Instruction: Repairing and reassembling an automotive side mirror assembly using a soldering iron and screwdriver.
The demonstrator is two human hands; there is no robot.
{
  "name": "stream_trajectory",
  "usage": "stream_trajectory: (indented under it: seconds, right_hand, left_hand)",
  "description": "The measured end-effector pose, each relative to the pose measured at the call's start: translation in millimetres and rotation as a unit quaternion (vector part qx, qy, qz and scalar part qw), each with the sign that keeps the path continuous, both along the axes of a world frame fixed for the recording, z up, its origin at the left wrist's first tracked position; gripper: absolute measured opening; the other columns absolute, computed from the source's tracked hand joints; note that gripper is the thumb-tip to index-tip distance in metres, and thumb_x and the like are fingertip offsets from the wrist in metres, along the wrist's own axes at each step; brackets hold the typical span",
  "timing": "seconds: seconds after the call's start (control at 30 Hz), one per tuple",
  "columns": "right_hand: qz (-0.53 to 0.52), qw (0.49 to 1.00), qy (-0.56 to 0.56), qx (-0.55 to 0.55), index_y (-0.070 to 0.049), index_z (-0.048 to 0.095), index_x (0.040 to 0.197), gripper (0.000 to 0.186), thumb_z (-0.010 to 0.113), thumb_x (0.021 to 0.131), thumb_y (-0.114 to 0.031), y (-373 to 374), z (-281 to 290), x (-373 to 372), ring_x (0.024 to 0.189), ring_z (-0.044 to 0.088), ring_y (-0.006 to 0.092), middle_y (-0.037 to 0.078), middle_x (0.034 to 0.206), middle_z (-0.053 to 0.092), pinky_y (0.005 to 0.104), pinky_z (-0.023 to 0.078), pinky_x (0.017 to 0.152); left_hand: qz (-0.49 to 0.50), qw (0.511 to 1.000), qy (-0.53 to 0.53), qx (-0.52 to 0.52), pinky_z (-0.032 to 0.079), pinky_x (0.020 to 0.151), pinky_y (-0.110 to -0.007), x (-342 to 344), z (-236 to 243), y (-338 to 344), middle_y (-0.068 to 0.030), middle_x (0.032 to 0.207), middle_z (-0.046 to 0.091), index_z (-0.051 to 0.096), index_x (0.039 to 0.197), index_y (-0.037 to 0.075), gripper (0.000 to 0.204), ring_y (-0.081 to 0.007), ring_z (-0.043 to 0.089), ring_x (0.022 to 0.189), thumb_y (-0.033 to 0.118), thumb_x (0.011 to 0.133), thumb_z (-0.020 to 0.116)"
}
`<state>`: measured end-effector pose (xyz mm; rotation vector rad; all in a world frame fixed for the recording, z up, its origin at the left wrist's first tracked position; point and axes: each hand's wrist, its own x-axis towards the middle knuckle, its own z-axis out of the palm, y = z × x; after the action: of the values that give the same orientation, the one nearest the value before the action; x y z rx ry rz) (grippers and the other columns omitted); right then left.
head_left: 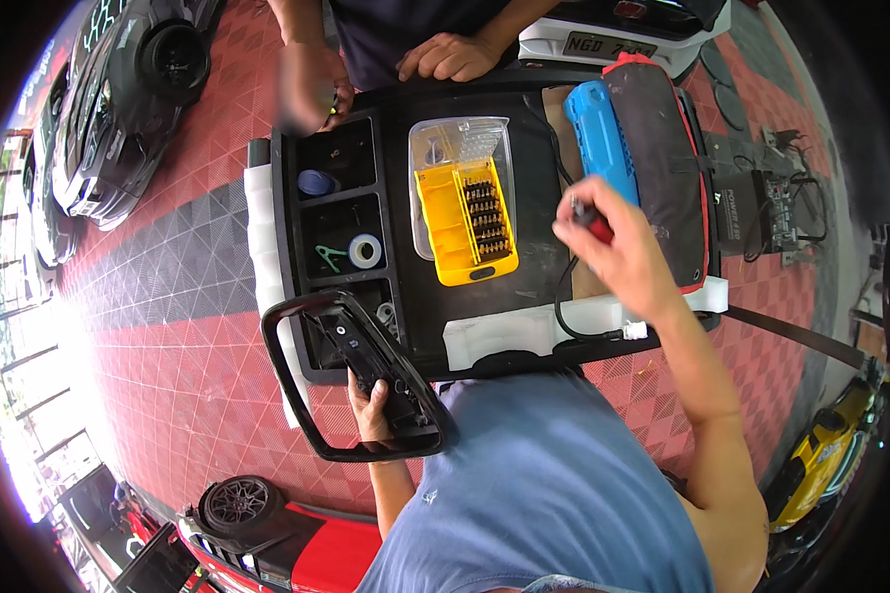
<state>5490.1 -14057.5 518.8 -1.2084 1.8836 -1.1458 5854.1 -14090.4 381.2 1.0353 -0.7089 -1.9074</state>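
My left hand [368, 407] grips a black car side mirror housing [405, 395] near the cart's front left edge. Its open frame faces up and shows the inner plastic parts. Over the right part of the cart, my right hand [628, 247] is closed around a short red and black screwdriver [595, 225]; the tip is hard to make out. Between and beyond my hands, a yellow bit case [445, 232] lies with its transparent lid [465, 138] raised, and rows of screwdriver bits [487, 219] fill its right side.
The black cart top [539, 272] has left compartments with a white tape roll [365, 251], a green clamp [329, 256] and a blue round item [314, 182]. A blue case [601, 138], black bag [663, 168], white foam [499, 336] and cable plug [635, 330] lie rightward. A co-worker's hands [450, 57] rest opposite.
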Motion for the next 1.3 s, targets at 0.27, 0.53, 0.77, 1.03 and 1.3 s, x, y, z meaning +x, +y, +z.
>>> stream_trajectory:
  seconds: [0.27, 0.53, 0.77, 1.03, 1.3]
  right_hand:
    - [0.081, 0.994, -0.024, 0.072, -0.002, 0.067, 0.095, 0.012, 0.067, 0.088, -0.012, -52, -31, -13, 0.058, 0.038, 0.0041, -0.001, 0.067, 0.053, 0.0236, 0.034, 0.052]
    - [0.149, 0.979, 0.082, 0.116, 0.000, 0.067, 0.093, 0.021, 0.066, 0.086, -0.020, -76, -38, -17, 0.062, 0.060, 0.0295, 0.019, 0.071, 0.062, 0.0369, 0.045, 0.060]
    - [0.162, 0.975, 0.130, 0.082, -0.001, 0.063, 0.090, 0.018, 0.065, 0.086, -0.018, -79, -37, -14, 0.065, 0.062, 0.0291, 0.017, 0.073, 0.063, 0.0373, 0.047, 0.062]
    - [0.141, 0.986, 0.086, 0.033, -0.001, 0.062, 0.089, 0.009, 0.065, 0.085, -0.008, -73, -41, -12, 0.061, 0.056, 0.0137, 0.009, 0.073, 0.063, 0.0278, 0.045, 0.060]
    - [0.014, 0.973, -0.230, -0.016, -0.004, 0.050, 0.087, 0.012, 0.058, 0.091, -0.011, -48, -32, -12, 0.052, 0.058, 0.0099, 0.005, 0.079, 0.062, 0.0211, 0.042, 0.046]
  left_hand:
    - [0.006, 1.000, -0.014, 0.012, 0.061, 0.073, -0.041, 5, -1, 3, -0.0234, 0.108, 0.062, 0.039, 0.135, 0.003, 0.056, -0.0346, 0.067, 0.089, 0.010, 0.087, 0.067]
    - [-0.004, 0.999, -0.027, 0.020, 0.061, 0.072, -0.039, -3, 9, 0, -0.0216, 0.106, 0.063, 0.039, 0.133, 0.000, 0.058, -0.0319, 0.068, 0.087, 0.013, 0.085, 0.070]
    - [-0.004, 0.999, -0.025, 0.026, 0.061, 0.073, -0.039, -10, 20, -2, -0.0206, 0.105, 0.063, 0.040, 0.133, 0.000, 0.061, -0.0303, 0.068, 0.086, 0.015, 0.083, 0.072]
    - [-0.006, 0.999, -0.029, 0.024, 0.060, 0.074, -0.038, -11, 21, -2, -0.0203, 0.106, 0.063, 0.040, 0.133, 0.000, 0.061, -0.0295, 0.068, 0.086, 0.015, 0.084, 0.072]
    - [-0.003, 1.000, -0.021, 0.007, 0.060, 0.075, -0.039, -6, 12, 0, -0.0211, 0.107, 0.063, 0.040, 0.134, 0.000, 0.059, -0.0301, 0.068, 0.088, 0.013, 0.085, 0.070]
